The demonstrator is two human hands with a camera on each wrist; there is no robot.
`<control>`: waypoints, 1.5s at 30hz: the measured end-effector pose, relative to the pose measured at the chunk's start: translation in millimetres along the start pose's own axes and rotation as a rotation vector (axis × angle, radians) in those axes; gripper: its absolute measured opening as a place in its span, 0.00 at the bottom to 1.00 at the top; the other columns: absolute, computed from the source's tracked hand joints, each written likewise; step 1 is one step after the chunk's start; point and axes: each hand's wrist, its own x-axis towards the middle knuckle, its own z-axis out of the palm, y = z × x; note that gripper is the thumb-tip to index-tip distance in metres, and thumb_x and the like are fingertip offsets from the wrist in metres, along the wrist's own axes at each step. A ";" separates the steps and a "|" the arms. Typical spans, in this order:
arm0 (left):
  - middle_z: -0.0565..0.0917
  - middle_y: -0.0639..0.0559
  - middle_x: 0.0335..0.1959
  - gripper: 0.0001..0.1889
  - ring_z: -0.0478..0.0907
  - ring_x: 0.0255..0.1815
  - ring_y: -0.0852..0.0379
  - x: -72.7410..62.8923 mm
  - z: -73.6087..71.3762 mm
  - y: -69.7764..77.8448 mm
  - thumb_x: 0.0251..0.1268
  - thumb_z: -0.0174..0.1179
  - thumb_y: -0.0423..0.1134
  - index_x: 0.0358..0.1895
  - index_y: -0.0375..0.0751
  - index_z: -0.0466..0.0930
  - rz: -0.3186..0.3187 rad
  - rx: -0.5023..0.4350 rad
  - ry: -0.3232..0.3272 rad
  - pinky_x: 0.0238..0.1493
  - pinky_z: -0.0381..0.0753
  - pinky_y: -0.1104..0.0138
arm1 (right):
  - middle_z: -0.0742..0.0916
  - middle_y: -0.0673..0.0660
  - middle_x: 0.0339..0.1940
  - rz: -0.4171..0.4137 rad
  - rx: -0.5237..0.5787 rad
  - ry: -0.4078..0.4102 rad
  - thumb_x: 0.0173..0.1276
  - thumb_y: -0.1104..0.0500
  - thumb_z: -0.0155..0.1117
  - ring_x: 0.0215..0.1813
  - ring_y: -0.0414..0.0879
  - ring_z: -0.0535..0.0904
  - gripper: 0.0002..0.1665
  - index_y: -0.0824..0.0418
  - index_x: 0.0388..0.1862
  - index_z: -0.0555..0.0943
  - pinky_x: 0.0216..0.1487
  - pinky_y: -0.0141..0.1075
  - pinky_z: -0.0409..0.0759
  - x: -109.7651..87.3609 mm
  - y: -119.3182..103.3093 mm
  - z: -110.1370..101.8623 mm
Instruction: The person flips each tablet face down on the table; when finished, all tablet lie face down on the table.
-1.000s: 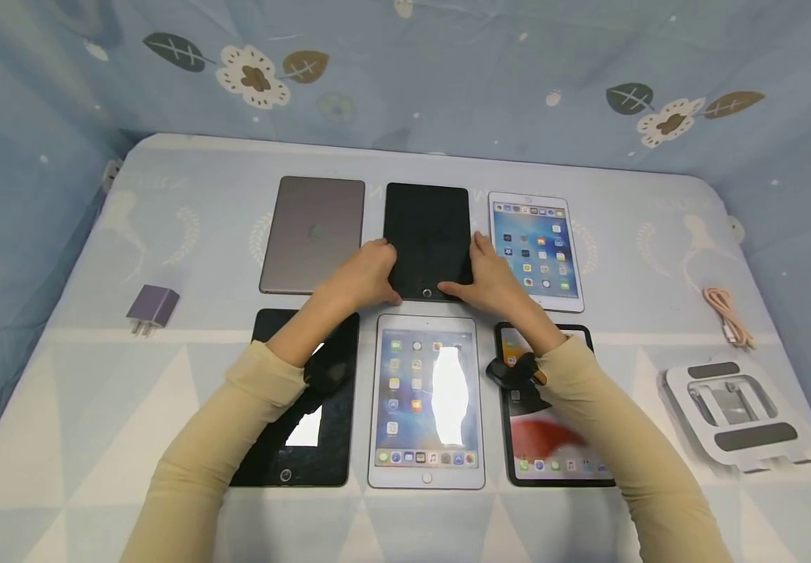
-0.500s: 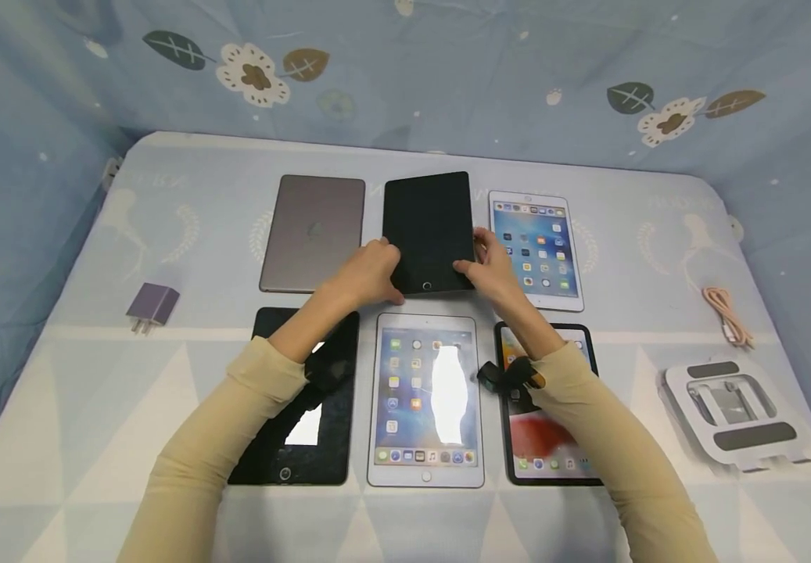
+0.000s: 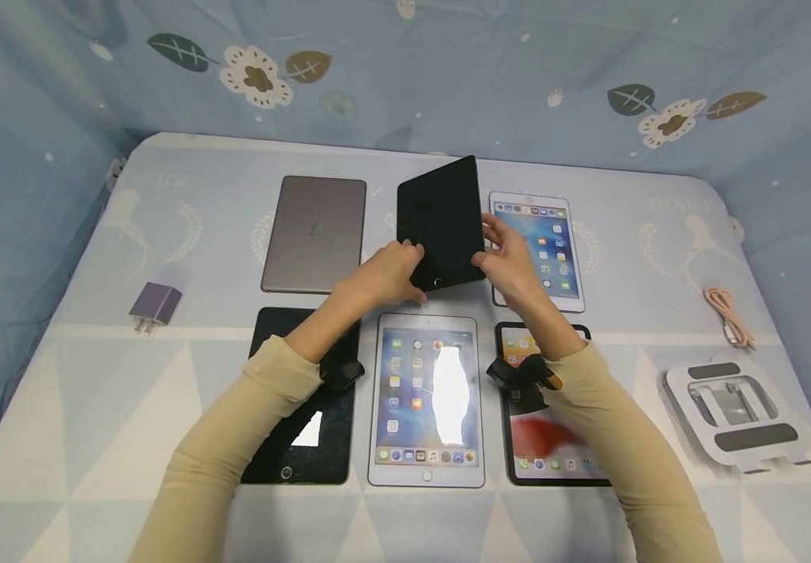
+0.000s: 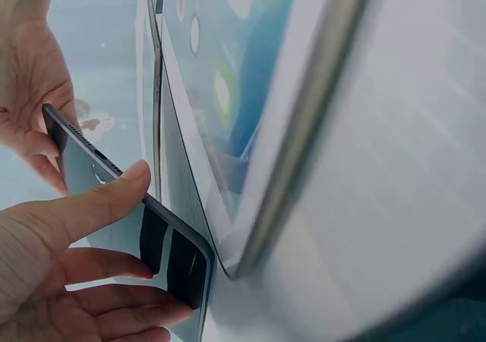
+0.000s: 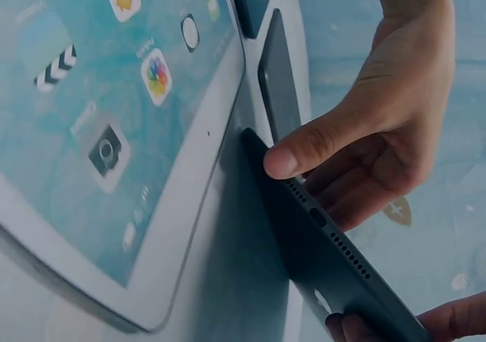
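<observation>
Both hands hold a black-faced tablet (image 3: 443,223) with a home button, tilted so its right side stands higher than its left. My left hand (image 3: 387,274) grips its lower left corner. In the left wrist view, the left thumb (image 4: 125,186) lies on the bottom edge and the fingers are spread against the face. At the right edge my right hand (image 3: 511,262) pinches the tablet, thumb in front and fingers behind. Whether its left edge still touches the table cannot be told. A white tablet (image 3: 426,399) with a lit screen lies just in front.
A grey tablet (image 3: 313,234) lies face down at back left, a white tablet (image 3: 546,250) at back right. Two dark-framed tablets (image 3: 306,461) (image 3: 553,446) lie under the forearms. A purple plug (image 3: 155,305) is left; a coiled cable (image 3: 729,317) and white stand (image 3: 736,414) are right.
The black-faced tablet, flat a second ago, has been tipped up by its right side and shifted slightly right. Both hands moved right with it, the right one rising.
</observation>
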 end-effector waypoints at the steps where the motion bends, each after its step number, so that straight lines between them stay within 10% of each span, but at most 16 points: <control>1: 0.72 0.29 0.62 0.37 0.73 0.63 0.38 1.3 0.1 1.1 0.55 0.70 0.42 0.65 0.25 0.66 0.002 0.006 -0.009 0.62 0.75 0.56 | 0.66 0.66 0.73 0.000 -0.008 0.004 0.58 0.77 0.45 0.69 0.61 0.69 0.43 0.67 0.75 0.53 0.65 0.45 0.72 -0.7 -0.4 -1.2; 23: 0.58 0.29 0.72 0.43 0.63 0.71 0.38 15.3 7.5 18.0 0.59 0.67 0.47 0.72 0.30 0.56 0.017 -0.022 -0.069 0.69 0.68 0.57 | 0.65 0.63 0.75 -0.076 -0.054 0.049 0.64 0.74 0.46 0.69 0.57 0.71 0.39 0.67 0.76 0.54 0.67 0.48 0.70 -18.2 -8.7 -16.8; 36: 0.67 0.35 0.69 0.41 0.70 0.67 0.42 6.8 11.9 22.6 0.61 0.66 0.42 0.72 0.30 0.56 0.080 -0.097 -0.019 0.65 0.72 0.59 | 0.70 0.61 0.72 -0.119 0.158 0.113 0.71 0.68 0.51 0.69 0.53 0.72 0.32 0.66 0.73 0.60 0.63 0.33 0.73 -36.6 -5.8 -7.0; 45: 0.78 0.36 0.60 0.40 0.80 0.54 0.47 -7.0 2.9 27.8 0.61 0.66 0.40 0.72 0.29 0.56 0.135 -0.226 0.084 0.51 0.78 0.62 | 0.65 0.64 0.75 -0.157 0.466 -0.020 0.75 0.69 0.45 0.61 0.40 0.77 0.29 0.71 0.73 0.58 0.56 0.24 0.76 -41.6 -5.5 -0.6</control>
